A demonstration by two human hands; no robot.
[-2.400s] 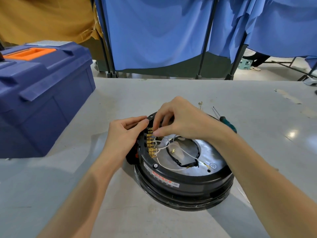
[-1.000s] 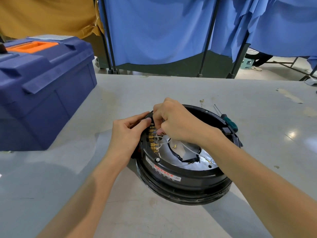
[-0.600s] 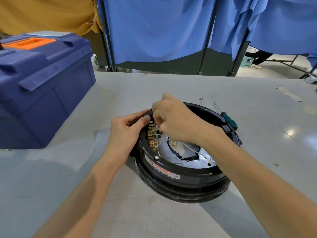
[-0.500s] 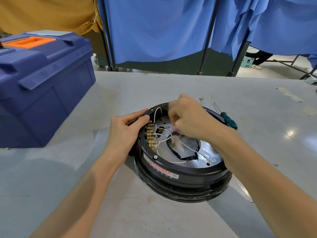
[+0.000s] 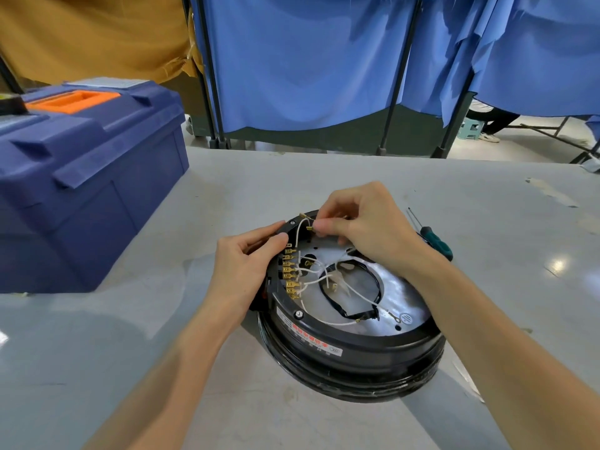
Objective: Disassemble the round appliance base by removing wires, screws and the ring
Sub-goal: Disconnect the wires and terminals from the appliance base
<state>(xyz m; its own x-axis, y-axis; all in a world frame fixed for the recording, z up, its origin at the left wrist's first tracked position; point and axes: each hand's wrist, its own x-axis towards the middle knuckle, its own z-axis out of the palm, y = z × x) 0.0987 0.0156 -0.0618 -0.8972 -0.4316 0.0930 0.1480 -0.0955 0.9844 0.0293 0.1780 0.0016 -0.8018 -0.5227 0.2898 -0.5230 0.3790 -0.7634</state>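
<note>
grey table point(image 5: 422, 190) | left hand point(image 5: 242, 267) grips round base point(image 5: 350, 345) rim | right hand point(image 5: 363, 222) pinches white wire point(image 5: 300, 228) above it

A dark blue plastic toolbox point(image 5: 81, 186) with an orange handle recess point(image 5: 73, 100) sits shut on the left of the grey bench point(image 5: 357, 177). Behind the bench hang blue curtains point(image 5: 308, 60) on black poles point(image 5: 209, 69), with mustard-yellow cloth point(image 5: 91, 37) to the left. At far right, beyond the curtains, a small teal stool point(image 5: 470, 128) stands on the floor.
</note>
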